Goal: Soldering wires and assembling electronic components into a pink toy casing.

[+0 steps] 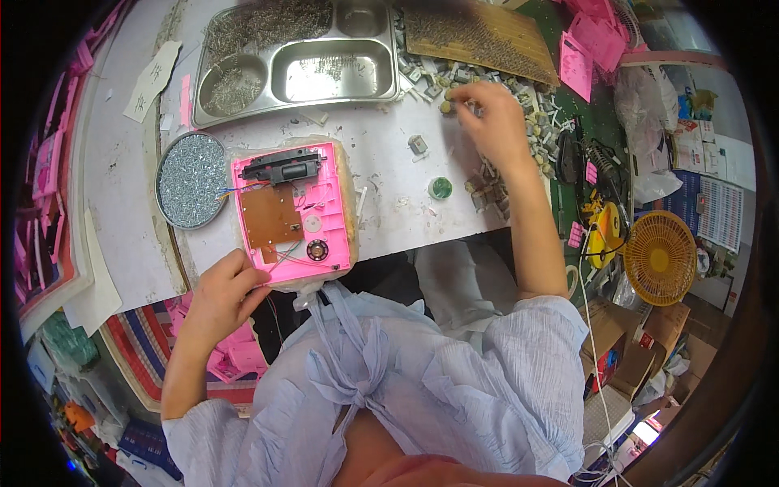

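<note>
A pink plastic casing [329,213] lies open side up on a padded, plastic-wrapped support at the table's front edge. Fitted inside are a brown circuit board [272,215], a black mechanism [282,166], a small round speaker [317,250] and thin wires. My left hand [223,294] grips the casing's near left corner between thumb and fingers. Farther right, my right hand [493,122] pinches a small yellowish part [449,95] at the edge of a heap of small grey and white components [542,122]. Its exact kind is hard to make out.
Left of the casing stands a round tin of small screws [191,180]. Behind it, a compartmented steel tray [296,104] holds small metal pieces. A board [487,36] covered with tiny parts lies far right. A small green-topped pot [440,188] and one loose component [417,145] sit mid-table.
</note>
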The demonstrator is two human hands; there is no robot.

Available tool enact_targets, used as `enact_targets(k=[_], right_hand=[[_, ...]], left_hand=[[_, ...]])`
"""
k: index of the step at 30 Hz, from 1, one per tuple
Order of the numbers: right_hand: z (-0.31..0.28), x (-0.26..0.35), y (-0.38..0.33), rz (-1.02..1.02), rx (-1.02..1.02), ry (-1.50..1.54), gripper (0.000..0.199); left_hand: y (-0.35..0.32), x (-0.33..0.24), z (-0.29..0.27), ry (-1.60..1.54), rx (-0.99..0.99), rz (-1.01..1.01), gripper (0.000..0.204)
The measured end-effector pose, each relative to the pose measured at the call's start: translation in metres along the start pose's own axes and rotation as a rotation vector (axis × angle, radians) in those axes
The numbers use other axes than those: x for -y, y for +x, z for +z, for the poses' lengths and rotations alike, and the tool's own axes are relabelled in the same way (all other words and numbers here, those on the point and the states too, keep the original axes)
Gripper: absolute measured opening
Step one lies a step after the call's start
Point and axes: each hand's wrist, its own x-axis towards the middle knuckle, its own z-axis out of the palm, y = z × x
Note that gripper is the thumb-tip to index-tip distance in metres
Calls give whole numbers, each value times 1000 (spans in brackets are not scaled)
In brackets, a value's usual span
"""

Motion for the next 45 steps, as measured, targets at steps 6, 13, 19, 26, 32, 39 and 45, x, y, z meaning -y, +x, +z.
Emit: enact_targets(k=[6, 13, 19, 26, 32, 39, 45], right_hand=[[21, -17, 24, -14, -19, -66, 18], [61, 10, 33, -128, 6, -246, 20], [56, 28, 17, -86, 186, -267, 21], [11, 15, -27, 159, 91, 152, 34], [-13, 24, -70, 392, 37, 701, 26], [-6, 85, -77, 327, -93, 1073, 27], [22, 151, -80, -10, -151, 1099, 23]], left_hand=[[33, -25, -40, 63, 237, -22, 32], [89, -39, -57, -13, 188, 198, 29], [181, 16, -59, 257, -237, 194, 13], [280, 52, -51, 555, -197, 44, 8], [279, 56, -60, 754, -3, 156, 10], [230, 32, -65, 335, -314, 258, 13], [91, -56, -10, -973, 6, -187, 15]])
